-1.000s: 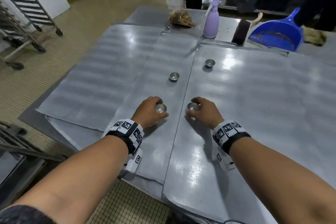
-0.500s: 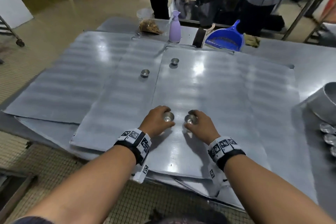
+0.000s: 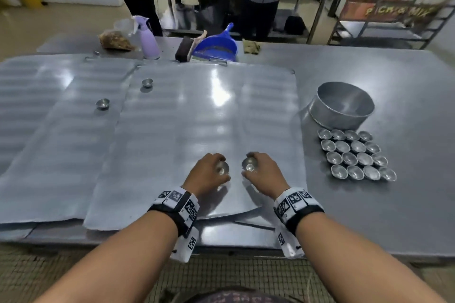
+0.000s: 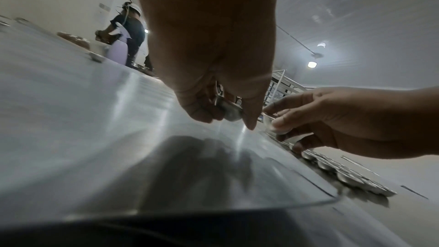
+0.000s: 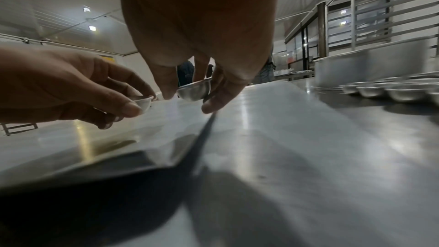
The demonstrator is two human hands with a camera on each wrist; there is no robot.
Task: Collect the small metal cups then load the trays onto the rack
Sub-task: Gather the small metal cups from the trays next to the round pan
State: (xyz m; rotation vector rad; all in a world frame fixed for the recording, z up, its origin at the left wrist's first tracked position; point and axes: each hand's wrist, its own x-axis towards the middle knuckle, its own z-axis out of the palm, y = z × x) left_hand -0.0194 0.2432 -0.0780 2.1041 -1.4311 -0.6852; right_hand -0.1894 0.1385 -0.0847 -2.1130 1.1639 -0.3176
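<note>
My left hand [image 3: 209,174] pinches a small metal cup [image 3: 222,170] just above the near part of a flat metal tray [image 3: 197,115]. Close to its right, my right hand [image 3: 263,172] pinches a second small cup [image 3: 249,165]. The wrist views show both cups lifted off the tray, one cup [image 4: 229,111] under the left fingers and the other cup [image 5: 196,90] under the right fingers. Two more small cups sit on the trays farther left, one [image 3: 147,82] at the back and one [image 3: 102,104] nearer. Several collected cups [image 3: 354,157] stand in rows on the table at right.
A large round metal pan [image 3: 342,108] stands behind the collected cups. A lilac spray bottle [image 3: 147,39], a blue dustpan [image 3: 218,44] and a brush line the table's far edge. More trays [image 3: 37,115] overlap at left. People stand beyond the table; a rack [image 3: 398,0] is at back right.
Both hands have carried their cups rightward across the tray, staying side by side. My view has swung right, bringing the rows of collected cups and the round pan fully into sight.
</note>
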